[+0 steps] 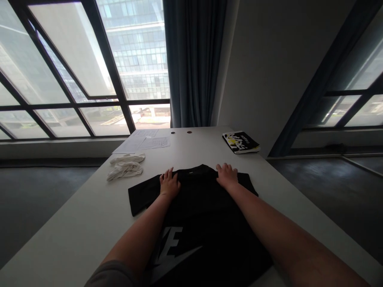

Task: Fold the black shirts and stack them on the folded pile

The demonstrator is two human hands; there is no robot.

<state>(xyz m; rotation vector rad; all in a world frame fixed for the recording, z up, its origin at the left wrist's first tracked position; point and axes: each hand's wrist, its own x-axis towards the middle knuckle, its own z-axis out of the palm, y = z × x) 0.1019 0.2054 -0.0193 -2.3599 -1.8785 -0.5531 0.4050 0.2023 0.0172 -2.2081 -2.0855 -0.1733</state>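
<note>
L hand fingers (168, 174) open, flat on black T-shirt (203, 211), not gripping; R hand fingers (224, 169) same, either side of collar. Shirt lies under both palms on white table (77, 235). White cloth (125, 167) just left; papers (143, 142), magazine (241, 142) further off.

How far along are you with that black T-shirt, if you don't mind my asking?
The black T-shirt already lies flat, printed side up, with its sleeves spread. In hand: your left hand and right hand rest flat on either side of the collar. Left: the sleeves aren't folded in, and the crumpled white cloth lies beside it.
</note>
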